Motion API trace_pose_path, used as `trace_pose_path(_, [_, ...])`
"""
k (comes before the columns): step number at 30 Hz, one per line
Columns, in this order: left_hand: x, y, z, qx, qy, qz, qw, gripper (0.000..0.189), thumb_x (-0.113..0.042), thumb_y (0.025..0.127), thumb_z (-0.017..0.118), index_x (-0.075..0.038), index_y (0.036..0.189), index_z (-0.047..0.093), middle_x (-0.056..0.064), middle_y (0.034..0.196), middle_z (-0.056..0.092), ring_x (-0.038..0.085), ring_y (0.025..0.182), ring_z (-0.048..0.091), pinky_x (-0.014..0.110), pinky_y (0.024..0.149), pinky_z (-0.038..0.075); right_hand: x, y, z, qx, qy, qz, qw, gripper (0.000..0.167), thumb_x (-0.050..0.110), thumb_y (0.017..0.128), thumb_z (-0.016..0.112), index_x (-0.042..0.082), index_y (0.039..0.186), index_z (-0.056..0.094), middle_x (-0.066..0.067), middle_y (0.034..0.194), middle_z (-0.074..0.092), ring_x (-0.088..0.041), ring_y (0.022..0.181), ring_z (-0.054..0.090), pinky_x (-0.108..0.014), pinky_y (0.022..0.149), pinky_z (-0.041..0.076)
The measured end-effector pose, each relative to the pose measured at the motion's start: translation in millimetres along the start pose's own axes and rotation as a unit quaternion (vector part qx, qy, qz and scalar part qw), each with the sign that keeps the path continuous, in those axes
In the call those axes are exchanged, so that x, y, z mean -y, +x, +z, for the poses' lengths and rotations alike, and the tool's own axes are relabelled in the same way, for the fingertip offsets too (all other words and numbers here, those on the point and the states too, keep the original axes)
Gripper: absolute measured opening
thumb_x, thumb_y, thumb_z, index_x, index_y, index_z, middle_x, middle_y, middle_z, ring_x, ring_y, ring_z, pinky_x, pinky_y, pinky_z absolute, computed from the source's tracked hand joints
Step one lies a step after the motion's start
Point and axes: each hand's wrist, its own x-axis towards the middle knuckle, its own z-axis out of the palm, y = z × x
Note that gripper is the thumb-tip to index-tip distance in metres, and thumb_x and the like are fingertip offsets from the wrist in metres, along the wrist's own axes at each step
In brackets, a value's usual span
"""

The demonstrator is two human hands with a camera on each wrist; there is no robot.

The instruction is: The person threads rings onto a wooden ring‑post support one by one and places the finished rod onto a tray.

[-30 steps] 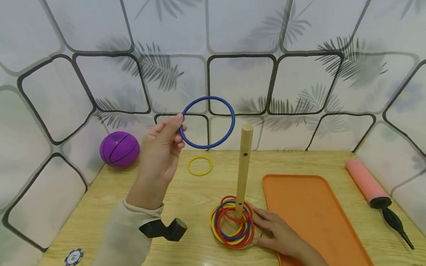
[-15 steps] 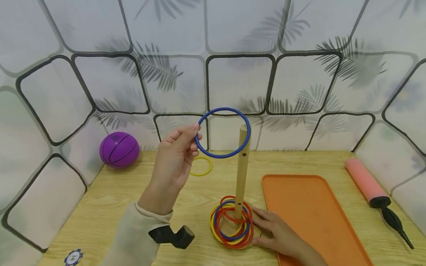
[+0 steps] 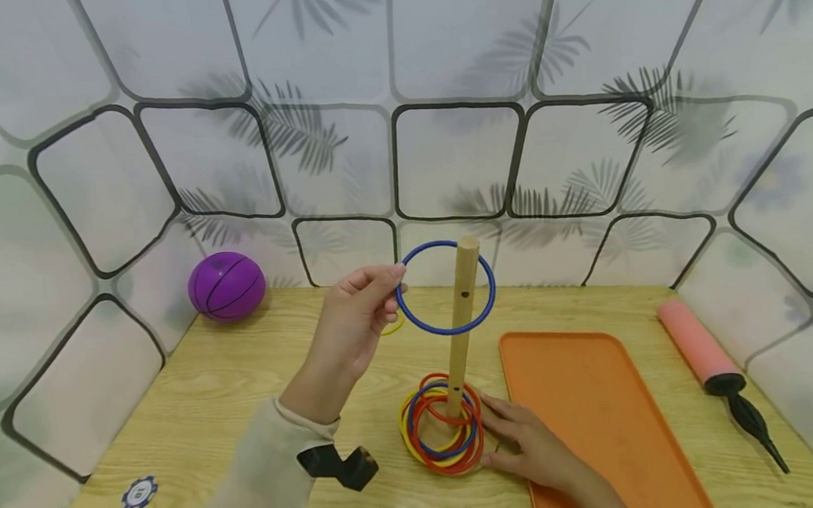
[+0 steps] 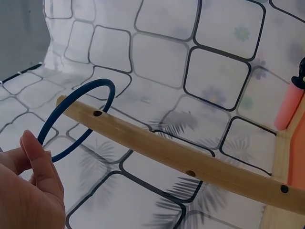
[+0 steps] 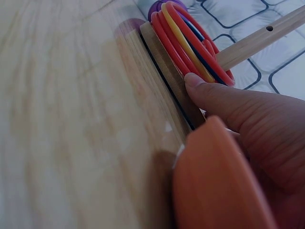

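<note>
A blue ring (image 3: 447,331) is pinched between the thumb and fingers of my left hand (image 3: 355,328). It encircles the upper part of an upright wooden post (image 3: 460,352), just below the tip; the left wrist view shows the ring (image 4: 56,114) around the post's end too. Red, yellow and blue rings (image 3: 479,442) lie piled round the foot of this ring toss stand. My right hand (image 3: 533,450) grips the corner of its wooden base (image 5: 167,67), the thumb beside the piled rings. The right fingertips are partly hidden in the right wrist view.
Behind my left hand lies a yellow ring (image 3: 394,328), partly covered. An orange tray (image 3: 586,399) sits right of the stand, under my right forearm. A pink hand pump (image 3: 699,344) lies far right. A purple ball (image 3: 227,286) and a poker chip (image 3: 139,494) are at left.
My left hand has carried the blue ring right and downward, from left of the post to around its top. The right hand has stayed at the base.
</note>
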Motion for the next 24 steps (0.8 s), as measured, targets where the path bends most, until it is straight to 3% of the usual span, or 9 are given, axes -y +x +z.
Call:
trace_pose_path(16, [53.0, -1.1, -36.0, -0.011, 0.024, -0.088, 0.9958, 0.017, -0.007, 0.093, 0.061, -0.011, 0.077, 0.067, 0.0, 0.07, 0.064, 0.002, 0.05, 0.051, 0.01, 0.046, 0.043, -0.3, 0.1, -1.0, -0.004, -0.01, -0.009, 0.9999, 0.065, 0.045, 0.084, 0.067, 0.012, 0.137, 0.05, -0.018, 0.145, 0.039, -0.042, 0.13, 0.036, -0.068, 0.1, 0.026])
trace_pose_path(24, [86.8, -9.2, -61.9, -0.012, 0.068, -0.151, 0.9862, 0.009, -0.009, 0.091, 0.063, -0.008, 0.085, 0.068, -0.002, 0.071, 0.062, 0.003, 0.054, 0.05, 0.011, 0.048, 0.043, -0.3, -0.2, 0.8, -0.019, -0.025, -0.026, 0.9992, 0.065, 0.044, 0.084, 0.068, 0.01, 0.137, 0.05, -0.016, 0.144, 0.041, -0.039, 0.129, 0.039, -0.063, 0.1, 0.03])
